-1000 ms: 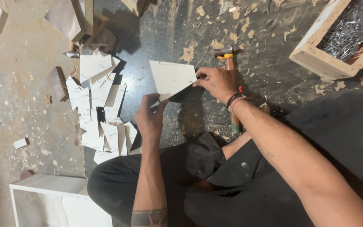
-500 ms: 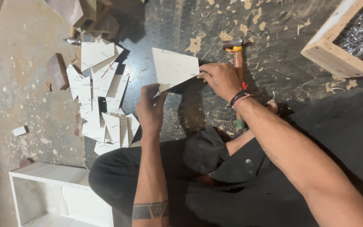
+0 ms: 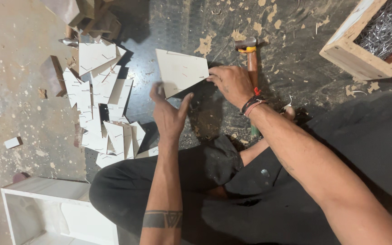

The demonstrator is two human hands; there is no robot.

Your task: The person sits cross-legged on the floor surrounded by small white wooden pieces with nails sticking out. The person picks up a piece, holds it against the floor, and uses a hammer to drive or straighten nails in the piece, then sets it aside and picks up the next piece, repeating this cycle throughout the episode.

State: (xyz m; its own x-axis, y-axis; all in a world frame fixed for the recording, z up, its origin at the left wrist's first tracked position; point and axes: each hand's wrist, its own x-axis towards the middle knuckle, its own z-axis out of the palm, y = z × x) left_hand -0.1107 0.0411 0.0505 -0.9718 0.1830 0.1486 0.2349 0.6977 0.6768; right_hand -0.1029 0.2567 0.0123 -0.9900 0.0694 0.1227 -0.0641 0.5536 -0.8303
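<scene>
Seated on the floor (image 3: 14, 90), dark trousers filling the lower middle of the view. Both hands on one pale triangular board piece (image 3: 180, 71), held just above the dark, chip-strewn floor. Right hand (image 3: 232, 84) clamped on the piece's right point, thumb and fingers pinching the edge. Left hand (image 3: 169, 113) at the lower left edge, fingers spread and lightly curled against it, not fully closed. Piece lying ahead of both hands, long axis running left to right, wide end left, narrow tip toward the right hand; right hand the firmer hold. Just beyond the right hand, a hammer (image 3: 250, 54), head away from the body, handle passing under the wrist. Left of the piece, a heap of similar cut pieces (image 3: 100, 100). Far right, a wooden box of nails (image 3: 373, 41). Lower left, a white open cabinet frame (image 3: 46, 208). Rough workshop floor, speckled with wood chips.
</scene>
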